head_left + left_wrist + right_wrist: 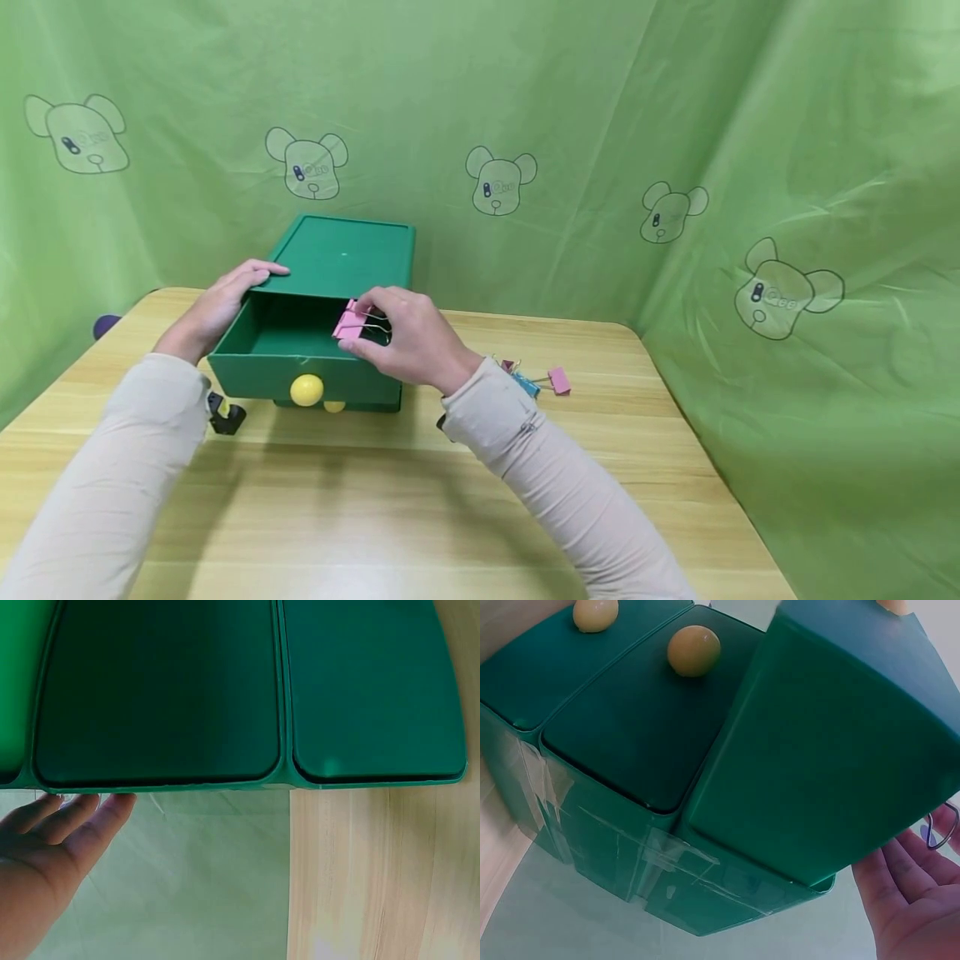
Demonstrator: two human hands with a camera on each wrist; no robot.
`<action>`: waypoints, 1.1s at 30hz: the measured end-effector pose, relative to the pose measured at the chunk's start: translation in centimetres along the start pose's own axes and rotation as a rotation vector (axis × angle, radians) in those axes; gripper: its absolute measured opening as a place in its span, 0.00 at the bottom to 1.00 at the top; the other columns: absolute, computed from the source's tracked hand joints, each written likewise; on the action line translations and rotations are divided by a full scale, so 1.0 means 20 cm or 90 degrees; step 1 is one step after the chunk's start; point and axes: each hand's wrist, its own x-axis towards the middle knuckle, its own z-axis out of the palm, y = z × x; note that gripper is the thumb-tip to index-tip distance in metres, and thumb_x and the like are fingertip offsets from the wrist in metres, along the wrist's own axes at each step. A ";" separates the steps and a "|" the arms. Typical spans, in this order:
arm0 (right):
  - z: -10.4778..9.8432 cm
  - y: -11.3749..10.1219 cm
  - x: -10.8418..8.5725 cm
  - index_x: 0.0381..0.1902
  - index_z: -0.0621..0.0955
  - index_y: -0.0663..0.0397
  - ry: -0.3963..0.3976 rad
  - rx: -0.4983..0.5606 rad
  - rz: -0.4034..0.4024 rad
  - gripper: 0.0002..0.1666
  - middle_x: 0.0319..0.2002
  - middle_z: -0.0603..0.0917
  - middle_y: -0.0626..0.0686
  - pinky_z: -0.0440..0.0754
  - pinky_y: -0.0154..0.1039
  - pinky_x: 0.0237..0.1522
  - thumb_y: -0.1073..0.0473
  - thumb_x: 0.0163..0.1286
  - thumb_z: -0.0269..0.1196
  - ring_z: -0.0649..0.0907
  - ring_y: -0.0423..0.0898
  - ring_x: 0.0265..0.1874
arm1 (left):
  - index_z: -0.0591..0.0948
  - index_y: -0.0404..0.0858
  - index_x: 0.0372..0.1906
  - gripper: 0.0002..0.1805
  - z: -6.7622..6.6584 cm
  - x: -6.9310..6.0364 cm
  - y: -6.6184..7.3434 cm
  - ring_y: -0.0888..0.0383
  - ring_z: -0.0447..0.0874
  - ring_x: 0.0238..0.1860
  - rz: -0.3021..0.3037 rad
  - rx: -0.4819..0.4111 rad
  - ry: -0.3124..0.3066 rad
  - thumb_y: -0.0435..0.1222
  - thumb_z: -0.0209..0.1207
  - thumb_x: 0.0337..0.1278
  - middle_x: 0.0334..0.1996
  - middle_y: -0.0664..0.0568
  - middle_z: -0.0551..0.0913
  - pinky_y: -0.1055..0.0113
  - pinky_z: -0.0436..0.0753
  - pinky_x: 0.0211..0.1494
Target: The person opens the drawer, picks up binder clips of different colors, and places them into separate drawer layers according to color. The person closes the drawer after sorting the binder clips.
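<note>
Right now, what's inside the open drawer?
Green drawer floor shows. The right hand, holding a pink binder clip, hides some at right; the cabinet top hides the back.

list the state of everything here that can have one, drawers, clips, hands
top drawer, pulled open
middle drawer, shut
bottom drawer, shut
held pink clip, at the top drawer's opening
left hand, fingers at the cabinet's left edge
right hand, pinching the held pink clip
blue clip, on the table
other pink clip, on the table
dark red clip, on the table

Curtained, studio-like booth: printed green sheeting (577,108) borders the rear and right edges of the wooden table (622,433).
</note>
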 end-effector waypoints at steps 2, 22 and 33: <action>0.00 0.00 0.00 0.49 0.79 0.55 -0.001 -0.001 0.000 0.22 0.46 0.83 0.48 0.76 0.31 0.52 0.49 0.62 0.70 0.79 0.42 0.45 | 0.73 0.53 0.61 0.21 0.00 0.00 0.00 0.41 0.43 0.70 -0.001 -0.003 -0.001 0.52 0.34 0.77 0.73 0.41 0.49 0.36 0.48 0.68; -0.03 0.01 -0.02 0.51 0.80 0.59 0.029 -0.005 -0.012 0.22 0.48 0.83 0.53 0.76 0.34 0.53 0.50 0.65 0.67 0.80 0.45 0.48 | 0.73 0.48 0.63 0.23 -0.03 0.01 0.00 0.43 0.42 0.72 0.020 0.014 -0.002 0.50 0.34 0.78 0.71 0.43 0.53 0.40 0.41 0.71; -0.07 0.06 -0.07 0.49 0.80 0.59 0.073 -0.007 -0.016 0.20 0.45 0.84 0.53 0.78 0.35 0.47 0.52 0.65 0.68 0.80 0.45 0.43 | 0.73 0.46 0.63 0.23 -0.02 0.00 0.01 0.43 0.42 0.73 0.031 0.017 0.000 0.50 0.34 0.78 0.70 0.44 0.55 0.41 0.40 0.72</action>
